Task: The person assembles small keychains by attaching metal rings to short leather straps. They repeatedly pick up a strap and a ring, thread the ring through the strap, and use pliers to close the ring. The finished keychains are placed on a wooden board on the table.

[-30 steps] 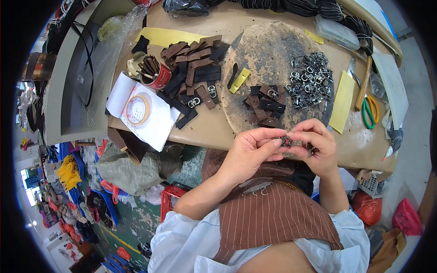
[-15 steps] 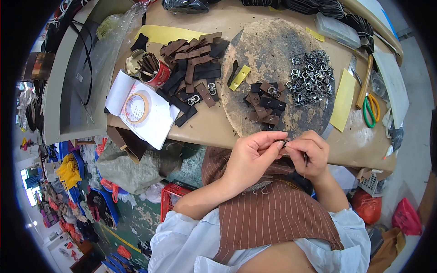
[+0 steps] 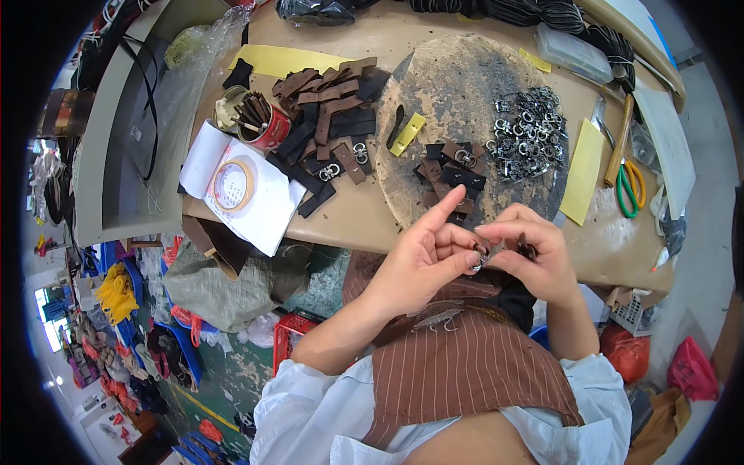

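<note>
Over the near edge of the round board, my two hands meet. My left hand [image 3: 430, 260] has its index finger stretched out, while its thumb and other fingers pinch a small silver metal clasp [image 3: 478, 262]. My right hand [image 3: 542, 252] is closed, its thumb and index finger at the same clasp. A small dark brown strip [image 3: 527, 248] shows between its curled fingers. Just beyond lie brown and black strap pieces [image 3: 463, 178], one bearing a metal swivel ring [image 3: 464, 158]. Right of them is a heap of metal clasps [image 3: 531, 132].
The worn round board [image 3: 434, 77] rests on the brown-covered table [image 3: 341, 221]. Further left are a pile of straps [image 3: 329, 93], a red can of sticks [image 3: 271, 128] and a notepad with a tape roll [image 3: 252, 186]. Scissors [image 3: 629, 190] and a wooden-handled tool [image 3: 620, 147] lie right.
Both hands have come slightly nearer to me. My left index finger has lifted and straightened, and the metal clasp now shows between the hands.
</note>
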A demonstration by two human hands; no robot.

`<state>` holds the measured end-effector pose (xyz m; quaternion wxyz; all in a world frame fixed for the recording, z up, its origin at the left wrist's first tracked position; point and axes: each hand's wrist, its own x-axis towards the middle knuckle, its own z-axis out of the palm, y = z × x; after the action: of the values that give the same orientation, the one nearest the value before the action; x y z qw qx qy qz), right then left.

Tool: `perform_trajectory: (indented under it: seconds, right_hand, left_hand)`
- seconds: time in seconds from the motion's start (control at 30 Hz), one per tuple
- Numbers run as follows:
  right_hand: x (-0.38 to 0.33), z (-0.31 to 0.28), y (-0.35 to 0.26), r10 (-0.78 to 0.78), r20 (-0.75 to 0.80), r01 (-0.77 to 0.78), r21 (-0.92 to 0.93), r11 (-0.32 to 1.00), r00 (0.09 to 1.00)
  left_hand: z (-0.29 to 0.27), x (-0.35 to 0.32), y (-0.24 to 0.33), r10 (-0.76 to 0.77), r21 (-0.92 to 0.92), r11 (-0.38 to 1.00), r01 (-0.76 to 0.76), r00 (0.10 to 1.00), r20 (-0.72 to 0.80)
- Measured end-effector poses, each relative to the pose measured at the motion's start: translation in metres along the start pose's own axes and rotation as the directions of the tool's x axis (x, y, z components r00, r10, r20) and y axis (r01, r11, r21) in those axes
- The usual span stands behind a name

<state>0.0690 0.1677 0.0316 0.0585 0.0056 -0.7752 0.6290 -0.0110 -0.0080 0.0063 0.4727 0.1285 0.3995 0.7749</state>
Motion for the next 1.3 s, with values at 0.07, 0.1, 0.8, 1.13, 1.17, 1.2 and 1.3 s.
perform_trajectory:
  seconds: [0.07,0.1,0.8,1.13,1.17,1.2,1.3]
  right_hand:
    - [0.003,-0.005,-0.001,0.029,0.102,-0.028,-0.003,1.000,0.994]
    - [0.005,-0.007,-0.002,0.051,0.139,-0.056,0.034,0.998,0.989]
    - [-0.007,0.004,0.013,0.054,0.094,-0.075,0.242,0.967,0.994]
    - [-0.014,0.007,0.018,0.286,-0.259,-0.169,0.395,0.903,0.922]
    - [-0.013,0.008,0.016,0.323,-0.241,-0.213,0.391,0.895,0.915]
    - [-0.013,0.008,0.016,0.362,-0.231,-0.256,0.387,0.886,0.903]
    - [-0.017,0.005,0.022,0.386,-0.256,-0.272,0.387,0.881,0.886]
  left_hand:
    - [-0.003,0.000,0.007,-0.113,0.031,0.993,0.112,0.993,0.018]
    - [-0.004,-0.001,0.009,-0.151,0.064,0.987,0.149,0.988,0.019]
    - [-0.001,0.009,0.007,-0.358,-0.117,0.928,0.355,0.934,-0.003]
    - [-0.055,0.076,0.061,0.649,0.979,0.148,0.142,0.733,-0.205]
    - [-0.068,0.080,0.065,0.587,0.964,0.178,0.197,0.765,-0.265]
    - [-0.074,0.083,0.068,0.515,0.948,0.203,0.247,0.796,-0.318]
    - [-0.074,0.073,0.068,0.388,0.751,0.660,0.034,0.840,-0.380]
